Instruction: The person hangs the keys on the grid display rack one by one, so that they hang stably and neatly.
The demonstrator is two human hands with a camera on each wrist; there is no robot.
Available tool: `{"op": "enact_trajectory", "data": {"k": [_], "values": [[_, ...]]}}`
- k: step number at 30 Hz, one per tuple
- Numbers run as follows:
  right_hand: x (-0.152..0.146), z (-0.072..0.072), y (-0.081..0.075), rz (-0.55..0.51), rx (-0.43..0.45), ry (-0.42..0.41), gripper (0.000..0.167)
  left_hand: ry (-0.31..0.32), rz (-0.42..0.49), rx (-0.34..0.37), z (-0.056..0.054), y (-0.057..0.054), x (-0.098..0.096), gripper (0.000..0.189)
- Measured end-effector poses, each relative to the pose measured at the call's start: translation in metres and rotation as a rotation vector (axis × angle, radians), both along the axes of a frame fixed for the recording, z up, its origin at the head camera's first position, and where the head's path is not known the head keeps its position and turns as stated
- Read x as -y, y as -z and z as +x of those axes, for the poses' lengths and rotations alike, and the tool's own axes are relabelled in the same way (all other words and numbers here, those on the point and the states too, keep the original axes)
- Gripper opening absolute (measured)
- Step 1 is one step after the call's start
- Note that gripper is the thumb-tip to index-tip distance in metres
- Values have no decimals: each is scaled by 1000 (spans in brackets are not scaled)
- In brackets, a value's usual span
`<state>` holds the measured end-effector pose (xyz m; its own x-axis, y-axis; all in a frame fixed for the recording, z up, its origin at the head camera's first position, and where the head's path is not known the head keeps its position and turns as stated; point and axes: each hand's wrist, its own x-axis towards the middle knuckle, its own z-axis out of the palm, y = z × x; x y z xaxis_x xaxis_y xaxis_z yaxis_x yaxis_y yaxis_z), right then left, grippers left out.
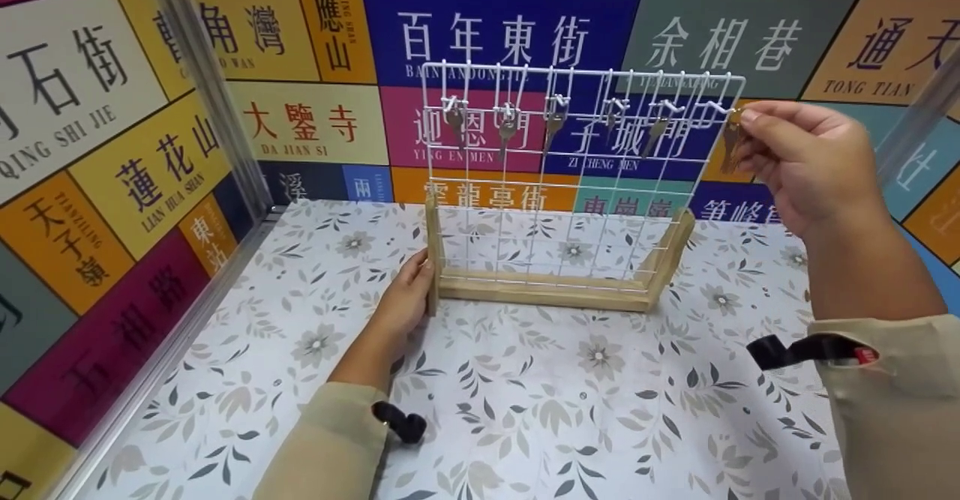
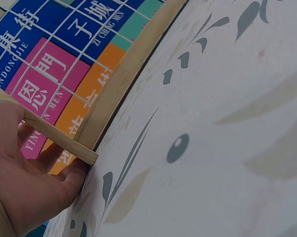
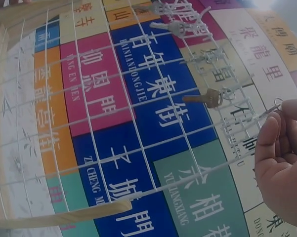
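A white wire grid rack [image 1: 540, 292] with a wooden base stands on the table in the head view. Several keys [image 1: 507, 129] hang in a row from hooks along its upper part; one brownish key [image 3: 209, 98] shows clearly in the right wrist view. My left hand [image 1: 405, 290] grips the wooden left side post [image 2: 64, 140], low down near the tabletop. At the rack's upper right, my right hand [image 1: 817, 155] pinches a key [image 1: 729, 148] by its ring between thumb and forefinger, beside the rightmost hook [image 1: 709, 112]. Whether the ring touches that hook I cannot tell.
A white cloth with grey leaves and flowers covers the table [image 1: 600, 410]. Behind and to the left rise wall panels [image 1: 315, 121] with coloured place-name blocks. A clear upright corner strip [image 1: 210, 73] stands at the left.
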<state>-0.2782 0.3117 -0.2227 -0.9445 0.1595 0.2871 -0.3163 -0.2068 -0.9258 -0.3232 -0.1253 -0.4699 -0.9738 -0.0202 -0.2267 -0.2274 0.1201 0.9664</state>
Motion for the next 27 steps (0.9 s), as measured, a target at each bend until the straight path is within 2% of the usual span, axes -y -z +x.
{"op": "enact_trajectory", "data": {"k": [6,12,18,22,27], "values": [[-2,-9,-3,-7,61,6,40,6,-5,-6,1,1,1,52],[-2,-13,4,21,35,-4,35,13,1,-23,1,1,2,54],[-4,-11,10,20,58,10,41,5,-13,-6,1,0,2,55],[-4,-10,17,18,67,17,42,3,-8,-1,0,0,3,55],[-1,-8,32,63,52,23,33,2,-24,9,0,0,2,54]]}}
